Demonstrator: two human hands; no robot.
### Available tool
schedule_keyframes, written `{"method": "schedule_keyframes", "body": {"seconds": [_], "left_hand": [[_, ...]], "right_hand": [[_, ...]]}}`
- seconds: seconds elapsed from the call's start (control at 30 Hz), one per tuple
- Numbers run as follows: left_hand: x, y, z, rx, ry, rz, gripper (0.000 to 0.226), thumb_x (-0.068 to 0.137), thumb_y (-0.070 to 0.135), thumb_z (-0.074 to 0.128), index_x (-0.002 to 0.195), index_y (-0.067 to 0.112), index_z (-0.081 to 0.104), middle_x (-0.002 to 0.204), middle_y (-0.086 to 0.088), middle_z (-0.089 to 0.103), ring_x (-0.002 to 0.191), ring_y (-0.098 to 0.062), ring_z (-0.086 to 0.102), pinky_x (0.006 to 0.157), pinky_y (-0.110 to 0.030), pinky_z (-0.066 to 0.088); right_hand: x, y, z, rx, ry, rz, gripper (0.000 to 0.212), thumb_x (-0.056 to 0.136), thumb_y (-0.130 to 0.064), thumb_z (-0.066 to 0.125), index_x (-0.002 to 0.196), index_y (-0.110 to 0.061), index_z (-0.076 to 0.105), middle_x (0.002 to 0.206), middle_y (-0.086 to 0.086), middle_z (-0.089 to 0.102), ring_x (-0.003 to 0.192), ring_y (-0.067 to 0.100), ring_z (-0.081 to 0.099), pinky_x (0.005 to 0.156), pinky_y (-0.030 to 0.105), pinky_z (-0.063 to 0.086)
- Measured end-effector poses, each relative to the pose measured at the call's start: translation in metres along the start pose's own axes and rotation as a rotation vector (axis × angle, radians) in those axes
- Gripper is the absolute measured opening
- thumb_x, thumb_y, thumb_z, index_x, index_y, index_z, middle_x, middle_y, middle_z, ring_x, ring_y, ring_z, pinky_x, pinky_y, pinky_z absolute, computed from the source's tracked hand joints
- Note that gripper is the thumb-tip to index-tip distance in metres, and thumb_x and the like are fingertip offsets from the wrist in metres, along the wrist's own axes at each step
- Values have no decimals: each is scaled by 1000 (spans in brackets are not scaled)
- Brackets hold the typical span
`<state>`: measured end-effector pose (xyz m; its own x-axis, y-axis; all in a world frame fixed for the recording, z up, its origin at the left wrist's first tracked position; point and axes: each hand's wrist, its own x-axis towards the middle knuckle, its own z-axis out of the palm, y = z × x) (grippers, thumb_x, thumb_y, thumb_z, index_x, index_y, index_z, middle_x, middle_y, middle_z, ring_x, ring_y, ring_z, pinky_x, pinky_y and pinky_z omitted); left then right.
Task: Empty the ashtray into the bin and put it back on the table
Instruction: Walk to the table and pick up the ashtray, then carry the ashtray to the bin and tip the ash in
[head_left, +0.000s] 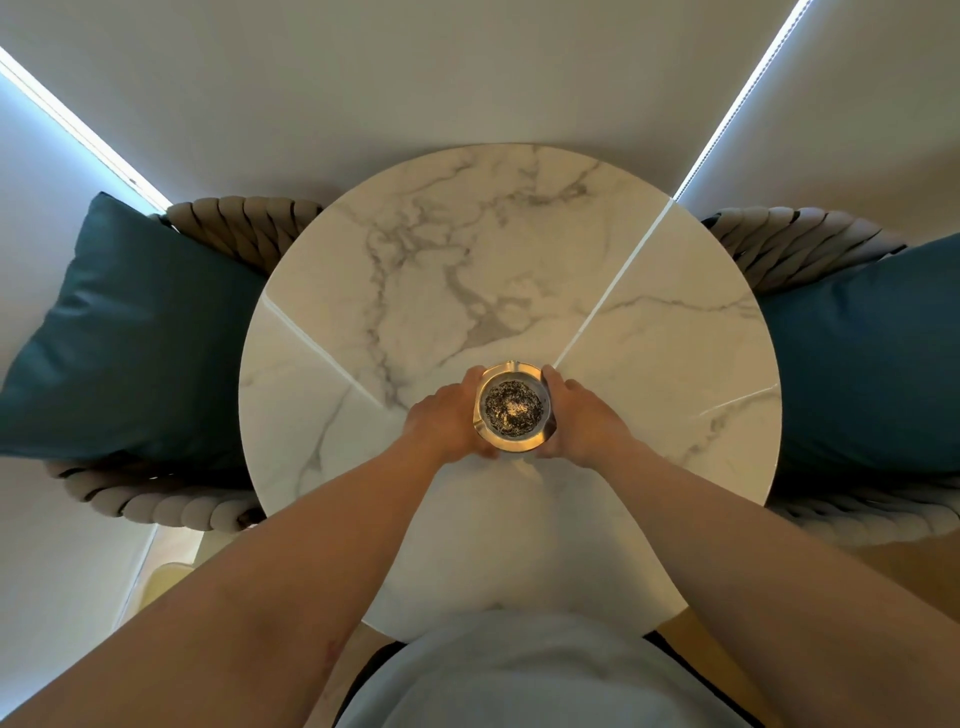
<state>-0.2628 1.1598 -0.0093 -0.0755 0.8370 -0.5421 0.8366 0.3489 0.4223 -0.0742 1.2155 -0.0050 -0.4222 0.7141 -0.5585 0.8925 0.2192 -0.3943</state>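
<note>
1. The round metal ashtray (514, 406), with a golden shine and a dark heap of ash in its bowl, is a little toward 6 o'clock from the middle of the round white marble table (649, 332). I cannot tell if it rests on the top or is already lifted a little.

2. The left hand (447, 415) presses against the ashtray wall at 9 o'clock and the right hand (582, 421) at 3 o'clock. So the two hands are clamped on it from both sides, with the fingers curled around the rim.

3. The bin is not in view. My judgement is that the task is at its beginning: the ash is not yet emptied.

4. At 9 o'clock of the table stands a woven rope chair with a teal cushion (130, 332), and at 3 o'clock a second teal cushion (872, 358) on a similar chair.

5. What could go wrong:
   - If the ashtray tilts during the carry, the loose ash can slide over the low rim onto the marble, the floor or a cushion.
   - The smooth metal can slip if the hands squeeze unevenly.
   - A quick movement or a draught can blow the fine ash away, so a slow and level carry seems wise.
</note>
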Motion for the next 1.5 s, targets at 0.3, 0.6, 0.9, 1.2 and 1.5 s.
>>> {"method": "schedule_keyframes", "body": {"seconds": [0.3, 0.6, 0.9, 1.2, 1.5], "left_hand": [[-37, -2, 26, 1, -9, -9, 109, 52, 45, 90, 136, 36, 22, 114, 1, 66, 102, -26, 64, 83, -43, 54], [-63, -6, 46, 4, -15, -11, 109, 53, 45, 90, 137, 35, 21, 118, 1, 65, 105, -26, 64, 83, -42, 53], [-80, -14, 61, -22, -33, -6, 111, 52, 45, 90, 138, 35, 20, 117, 1, 65, 103, -25, 65, 84, -44, 54], [-88, -31, 69, -8, -66, 40, 108, 52, 45, 91, 135, 35, 23, 117, 1, 65, 103, -25, 65, 83, -43, 54], [-111, -37, 83, 25, -78, 65, 109, 52, 45, 91, 137, 35, 23, 118, 0, 65, 104, -26, 64, 83, -43, 53]], "right_hand": [[-37, 4, 23, -33, -12, -5, 122, 65, -37, 90, 156, -19, 10, 129, 13, 51, 118, 35, 55, 92, 47, 52], [-61, 7, 40, -44, -21, -24, 119, 65, -35, 90, 155, -20, 13, 127, 13, 53, 115, 33, 57, 89, 47, 54], [-77, 8, 59, -37, -42, -12, 119, 66, -36, 89, 156, -19, 12, 129, 13, 52, 118, 33, 55, 91, 46, 53], [-90, -3, 82, -6, -22, 47, 118, 65, -34, 90, 155, -20, 14, 129, 13, 52, 117, 34, 56, 90, 45, 53], [-117, -4, 104, 28, 7, 42, 114, 66, -31, 88, 154, -19, 16, 126, 13, 53, 113, 34, 56, 89, 45, 53]]}}
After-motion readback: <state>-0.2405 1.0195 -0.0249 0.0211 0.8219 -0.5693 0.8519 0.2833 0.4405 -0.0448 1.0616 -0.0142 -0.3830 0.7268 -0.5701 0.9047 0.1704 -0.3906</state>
